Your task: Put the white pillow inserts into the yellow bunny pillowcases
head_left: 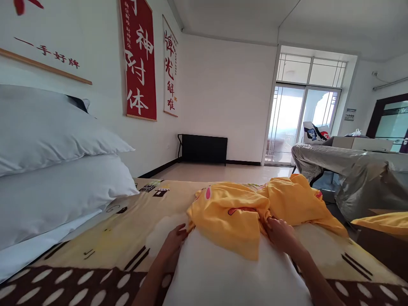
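Observation:
A white pillow [236, 276] lies in front of me with its far end inside a bunched yellow pillowcase [229, 212]. The pillowcase carries pink and red printed shapes, and more of its cloth spreads to the right. At the near left corner of the case, my left hand [175, 240] pinches the yellow edge beside the pillow. On the other side my right hand [280, 233] grips a gathered fold of the pillowcase, fingers partly hidden in the cloth.
White pillows [63, 170] are stacked at the left on a patterned bedspread [127, 242]. Yellow cloth [385, 223] rests on a cardboard box [379, 250] at the right. Behind it stands a plastic-covered table [347, 161]. A black folded frame [204, 149] leans at the far wall.

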`<state>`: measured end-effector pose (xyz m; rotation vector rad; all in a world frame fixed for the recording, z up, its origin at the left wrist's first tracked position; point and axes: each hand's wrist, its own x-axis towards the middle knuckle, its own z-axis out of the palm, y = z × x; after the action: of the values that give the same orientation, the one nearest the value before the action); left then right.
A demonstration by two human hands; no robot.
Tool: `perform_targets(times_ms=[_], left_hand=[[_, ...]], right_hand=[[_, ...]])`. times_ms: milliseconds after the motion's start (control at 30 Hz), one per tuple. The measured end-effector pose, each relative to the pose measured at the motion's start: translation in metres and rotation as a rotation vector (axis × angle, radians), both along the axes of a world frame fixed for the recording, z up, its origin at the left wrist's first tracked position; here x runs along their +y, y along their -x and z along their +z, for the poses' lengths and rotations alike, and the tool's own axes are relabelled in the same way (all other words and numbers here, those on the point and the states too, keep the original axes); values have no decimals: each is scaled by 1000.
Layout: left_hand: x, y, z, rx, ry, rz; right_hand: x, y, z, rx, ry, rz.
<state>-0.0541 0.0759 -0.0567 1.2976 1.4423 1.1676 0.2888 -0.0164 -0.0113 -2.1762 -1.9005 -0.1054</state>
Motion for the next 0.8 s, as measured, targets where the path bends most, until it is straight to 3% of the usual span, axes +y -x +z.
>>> perform_targets(times_ms=[67, 200, 300, 367, 467, 567, 733, 800], left_hand=[[-10, -4, 17, 128, -118, -32], [-64, -42, 48, 636, -664, -355], [-97, -83, 51, 861, -764, -567], [-102, -104, 44, 847, -758, -588], [-91, -115, 34, 688, -708, -507], [-83, -107, 35, 480, -700, -419], [-92, -49, 63, 36, -663, 60], [-93, -15, 77, -52, -708, 79]], right_hand=[[4, -4, -11, 46, -17, -3], [5, -23, -15, 230, -85, 83], [1, -32, -6, 390, -179, 133], [-2, -30, -1, 503, -226, 151], [-8, -23, 2, 740, -217, 244], [-14, -18, 6, 952, -166, 339], [-26, -26, 16, 1070, -226, 314], [-29, -35, 19, 1015, -285, 260]])
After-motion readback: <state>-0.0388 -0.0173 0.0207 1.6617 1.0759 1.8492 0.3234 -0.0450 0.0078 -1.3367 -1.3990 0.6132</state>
